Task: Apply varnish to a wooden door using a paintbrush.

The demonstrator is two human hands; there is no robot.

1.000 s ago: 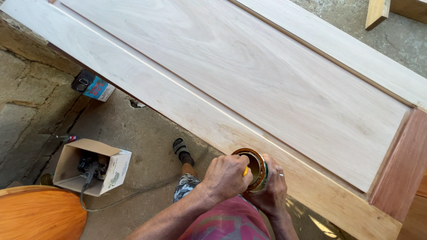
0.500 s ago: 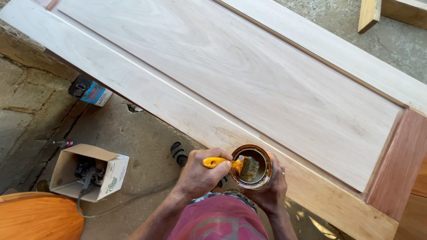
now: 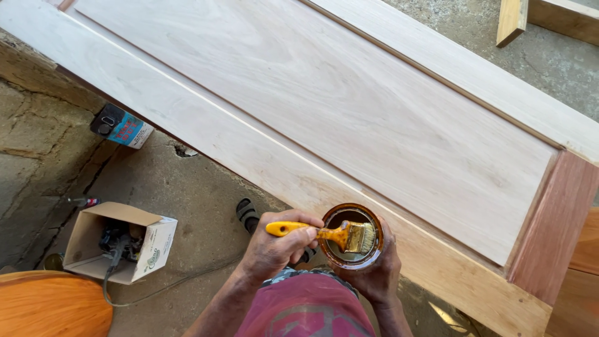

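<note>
Both hands work at the near edge of a long pale door panel (image 3: 349,118). Seen from the head camera, the left hand (image 3: 277,249) is closed around the yellow handle of a brush (image 3: 331,234), whose bristles lie across the mouth of a round tin (image 3: 352,236) of brownish liquid. The right hand (image 3: 377,274) cups that tin from below and from the right, fingers wrapped around its wall, holding it just against the panel's near rail. At the right end of the panel a reddish cross rail (image 3: 552,224) stands out darker than the pale wood. Below the near edge lies a concrete floor (image 3: 187,206); on it an open cardboard box (image 3: 118,240) holds a dark tool with a cord trailing out. A blue-and-red pack (image 3: 121,128) lies farther left under the panel's edge, and a sandalled foot (image 3: 248,215) shows beside the left wrist. An orange rounded object (image 3: 50,306) fills the lower left corner.
</note>
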